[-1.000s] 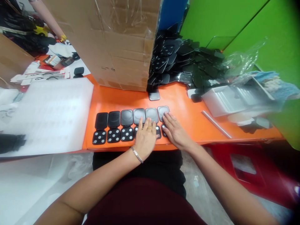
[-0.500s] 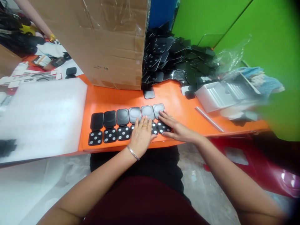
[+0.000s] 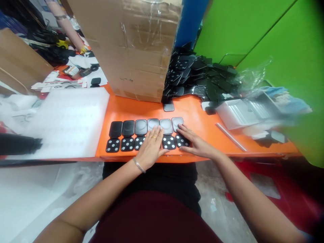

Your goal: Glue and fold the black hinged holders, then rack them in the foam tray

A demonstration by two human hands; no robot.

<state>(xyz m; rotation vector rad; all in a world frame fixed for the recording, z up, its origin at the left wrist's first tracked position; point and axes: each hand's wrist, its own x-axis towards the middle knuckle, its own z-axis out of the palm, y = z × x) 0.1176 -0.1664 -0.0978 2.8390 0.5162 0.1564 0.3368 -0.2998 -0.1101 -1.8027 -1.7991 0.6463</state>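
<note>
Six black square plastic cases [image 3: 141,127] sit open, aligned; left hand [image 3: 151,146], right hand [image 3: 196,144] rest unclenched (black plastic pile [image 3: 202,72] unarranged).

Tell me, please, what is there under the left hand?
Partly showing from under the left hand are a plain black square, ahead, and a dotted black square, on its left. Whatever lies fully beneath the hand is covered.

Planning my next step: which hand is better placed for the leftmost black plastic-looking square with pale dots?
Likely the left hand: it's mid-row, nearer the dotted square; the right hand is at the opposite end.
</note>
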